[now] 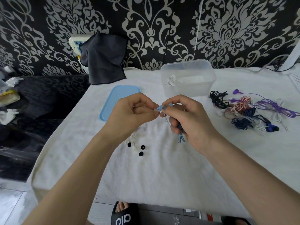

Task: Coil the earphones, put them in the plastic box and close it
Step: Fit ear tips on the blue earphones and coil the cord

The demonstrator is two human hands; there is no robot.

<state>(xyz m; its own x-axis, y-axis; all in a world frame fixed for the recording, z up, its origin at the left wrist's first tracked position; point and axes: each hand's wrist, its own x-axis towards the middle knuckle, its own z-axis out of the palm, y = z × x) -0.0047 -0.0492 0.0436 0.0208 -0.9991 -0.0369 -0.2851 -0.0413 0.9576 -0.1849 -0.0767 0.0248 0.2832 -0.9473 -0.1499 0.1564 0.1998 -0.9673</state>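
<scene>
Both hands grasp the blue earphones [164, 109]: left hand [134, 111] pinches an earbud, right hand [186, 117] clutches the coil, which may loosen and spring apart.

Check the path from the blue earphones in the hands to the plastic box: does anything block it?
Nothing visible does. The blue earphones are held in both hands above the towel, the box stands open behind them, and its lid lies off to the left.

Readable text: one mark, on footwear.
A black slide sandal [125, 215] at the bottom edge, worn on a foot, carries white lettering that looks like "alo", seen from above; nothing else bears legible writing.
</scene>
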